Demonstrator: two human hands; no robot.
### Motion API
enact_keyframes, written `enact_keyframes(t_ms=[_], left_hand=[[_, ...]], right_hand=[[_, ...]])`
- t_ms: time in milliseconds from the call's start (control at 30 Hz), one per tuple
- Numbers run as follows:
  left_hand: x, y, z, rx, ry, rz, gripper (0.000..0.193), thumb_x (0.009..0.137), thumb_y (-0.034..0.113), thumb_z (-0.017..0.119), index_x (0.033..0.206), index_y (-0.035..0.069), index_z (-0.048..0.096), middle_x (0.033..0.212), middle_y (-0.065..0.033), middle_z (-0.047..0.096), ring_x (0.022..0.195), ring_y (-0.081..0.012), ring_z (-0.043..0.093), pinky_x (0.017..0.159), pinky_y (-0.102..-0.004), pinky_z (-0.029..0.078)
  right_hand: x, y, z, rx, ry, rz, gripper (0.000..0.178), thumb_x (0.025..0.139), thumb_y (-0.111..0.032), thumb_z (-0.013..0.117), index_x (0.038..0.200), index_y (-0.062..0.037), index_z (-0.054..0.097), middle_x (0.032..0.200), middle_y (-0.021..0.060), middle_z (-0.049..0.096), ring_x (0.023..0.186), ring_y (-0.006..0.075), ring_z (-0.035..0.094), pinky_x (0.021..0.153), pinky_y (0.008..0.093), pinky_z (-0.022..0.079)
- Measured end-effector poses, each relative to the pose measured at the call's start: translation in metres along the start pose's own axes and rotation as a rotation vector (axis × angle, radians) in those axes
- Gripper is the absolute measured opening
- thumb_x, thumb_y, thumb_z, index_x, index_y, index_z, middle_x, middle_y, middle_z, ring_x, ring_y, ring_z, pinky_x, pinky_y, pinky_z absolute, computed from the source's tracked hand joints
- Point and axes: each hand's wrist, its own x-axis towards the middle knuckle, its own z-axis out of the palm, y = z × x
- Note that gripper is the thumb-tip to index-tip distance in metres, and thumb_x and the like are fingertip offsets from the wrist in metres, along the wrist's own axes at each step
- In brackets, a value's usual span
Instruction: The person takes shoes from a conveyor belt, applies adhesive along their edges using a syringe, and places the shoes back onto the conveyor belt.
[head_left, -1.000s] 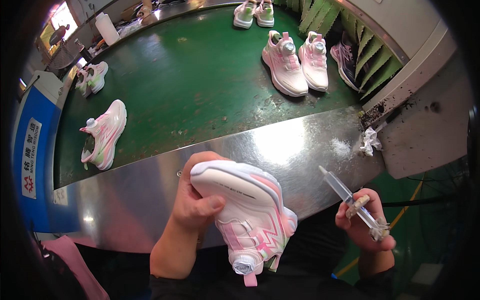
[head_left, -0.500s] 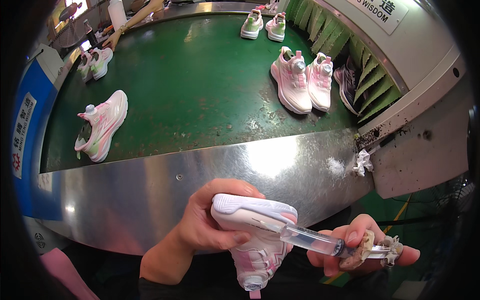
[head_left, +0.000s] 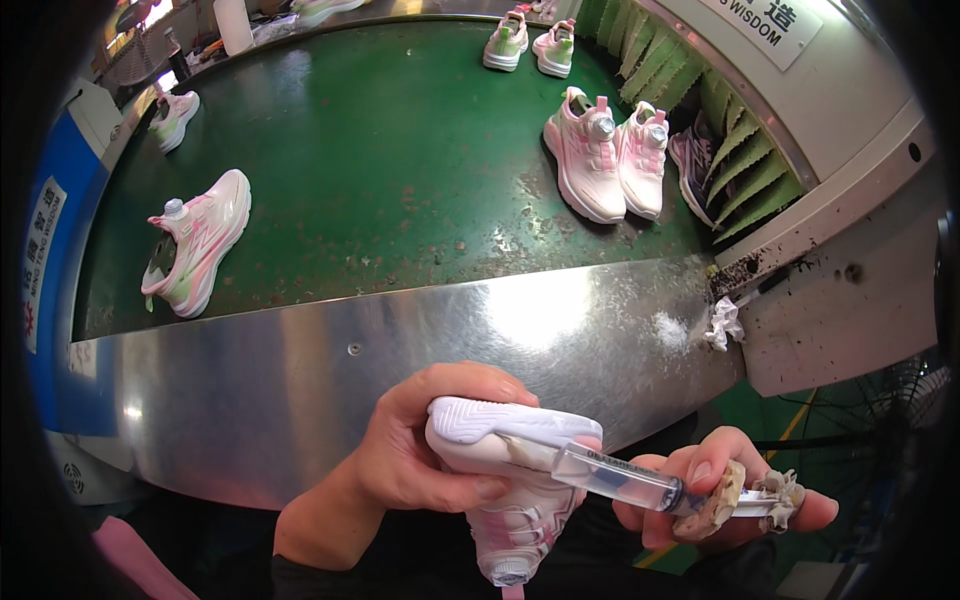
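Note:
My left hand (head_left: pixel 420 435) is closed around a white and pink sneaker (head_left: pixel 515 510), held on its side near the lower middle. Its white sole (head_left: pixel 510 420) faces up and away, and its round lacing dial (head_left: pixel 512 572) points down toward me. In my right hand (head_left: pixel 715 490) is a clear plastic syringe (head_left: pixel 620 478), fingers round the barrel's rear end and the plunger. Dried, crusty residue coats its flange and plunger end. The narrow syringe tip lies at the seam between sole and upper; whether it touches cannot be made out.
A green conveyor belt (head_left: pixel 350 170) lies beyond the steel ledge (head_left: pixel 420 335). On it stand a single sneaker (head_left: pixel 205 240) at left, another sneaker (head_left: pixel 175 120) farther back, a pair (head_left: pixel 590 155) at right and dark shoes (head_left: pixel 692 170) by the green strip curtain (head_left: pixel 760 170). Crumpled tissue (head_left: pixel 724 325) sits at the ledge's right end.
The syringe tip has shifted slightly left along the sole seam. At far left, a co-worker's hand has gone from the belt's edge, and one sneaker of the pair there is gone.

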Motion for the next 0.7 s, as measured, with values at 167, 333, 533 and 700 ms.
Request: enact_keyframes(t_ms=[167, 333, 533, 700], left_hand=[[-0.001, -0.001, 0.000, -0.032, 0.063, -0.032, 0.057, 0.065, 0.004, 0.080, 0.113, 0.001, 0.050, 0.108, -0.0245, 0.059, 0.103, -0.0361, 0.061, 0.087, -0.0465, 0.053], [0.000, -0.003, 0.000, -0.027, 0.107, -0.023, 0.058, 0.065, 0.006, 0.080, 0.114, 0.000, 0.049, 0.108, -0.0245, 0.059, 0.102, -0.0352, 0.062, 0.086, -0.0454, 0.053], [0.006, 0.003, 0.008, -0.117, 0.159, -0.049, 0.059, 0.068, 0.009, 0.078, 0.116, 0.000, 0.047, 0.108, -0.0249, 0.058, 0.100, -0.0353, 0.062, 0.084, -0.0443, 0.053], [0.003, -0.003, -0.006, -0.176, 0.189, -0.086, 0.056, 0.067, 0.005, 0.076, 0.116, -0.001, 0.049, 0.108, -0.0181, 0.061, 0.102, -0.0291, 0.063, 0.089, -0.0429, 0.052]], right_hand=[[-0.002, -0.003, 0.003, -0.013, 0.029, 0.018, 0.080, 0.076, -0.071, 0.056, 0.119, -0.0039, 0.048, 0.096, 0.0261, 0.062, 0.094, 0.0369, 0.056, 0.080, 0.0460, 0.038], [-0.009, -0.004, 0.000, 0.009, 0.068, 0.045, 0.081, 0.075, -0.070, 0.058, 0.121, -0.0043, 0.049, 0.098, 0.0263, 0.062, 0.094, 0.0352, 0.056, 0.078, 0.0446, 0.037], [-0.016, -0.001, -0.008, -0.003, 0.043, 0.031, 0.083, 0.075, -0.071, 0.059, 0.124, -0.0052, 0.048, 0.100, 0.0268, 0.062, 0.100, 0.0318, 0.053, 0.079, 0.0418, 0.036], [-0.016, 0.013, -0.017, -0.027, 0.018, -0.028, 0.083, 0.076, -0.070, 0.059, 0.125, -0.0050, 0.047, 0.105, 0.0251, 0.061, 0.102, 0.0303, 0.052, 0.079, 0.0402, 0.036]])
